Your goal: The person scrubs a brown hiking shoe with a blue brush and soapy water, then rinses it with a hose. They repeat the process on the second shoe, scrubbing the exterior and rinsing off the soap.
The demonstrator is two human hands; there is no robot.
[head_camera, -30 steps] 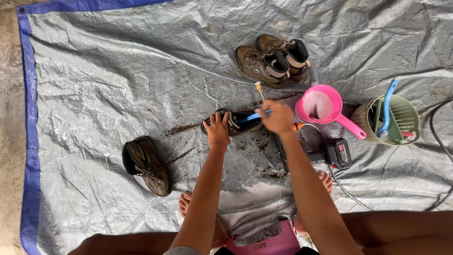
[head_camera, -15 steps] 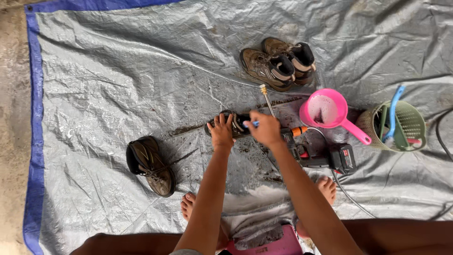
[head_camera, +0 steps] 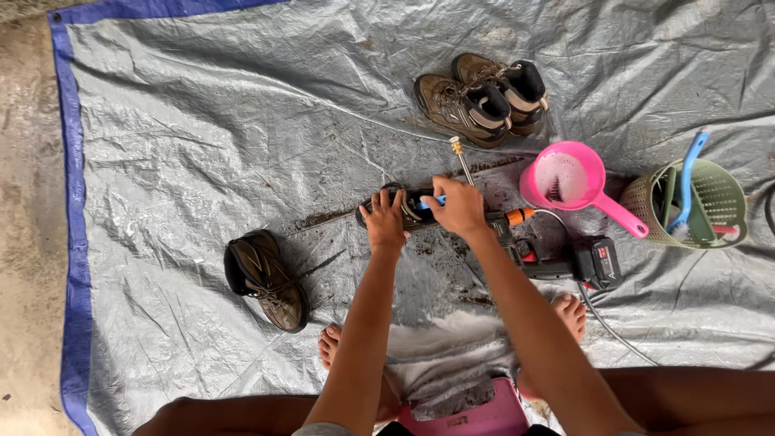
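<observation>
A dark muddy shoe lies on its side on the grey tarp, with dirt scattered around it. My left hand presses down on the shoe's near side. My right hand is closed on a blue-handled brush held against the shoe.
A brown shoe lies at the left. Two brown boots stand at the back. A cordless spray gun with a thin nozzle lies at the right, beside a pink scoop and a green basket of brushes. My bare feet rest near a pink stool.
My view has shifted slightly. My right hand has moved a little left along the shoe with the brush; my left hand stays on the shoe.
</observation>
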